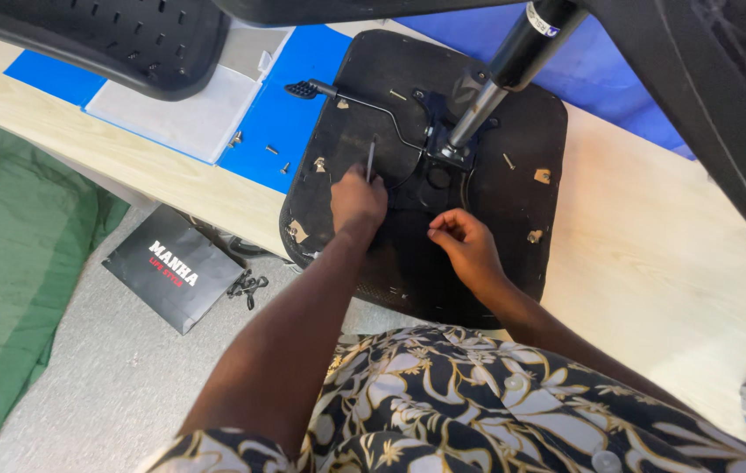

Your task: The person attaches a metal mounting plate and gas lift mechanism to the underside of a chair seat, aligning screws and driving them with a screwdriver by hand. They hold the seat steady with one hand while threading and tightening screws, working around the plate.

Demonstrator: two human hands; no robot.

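right hand (465,245) closed, contents unclear, on black seat underside (522,201) | left hand (357,200) gripping thin metal tool (370,161) upright there | black rectangular bag (171,267), white-and-red label, on floor left | blue sheet (281,114) with loose screws (272,149) beyond

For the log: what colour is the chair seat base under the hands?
Black, in the head view: the seat base.

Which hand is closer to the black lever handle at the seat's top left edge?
Left. The left hand, holding a thin metal tool, sits just below the lever handle. The right hand is farther, lower and to the right.
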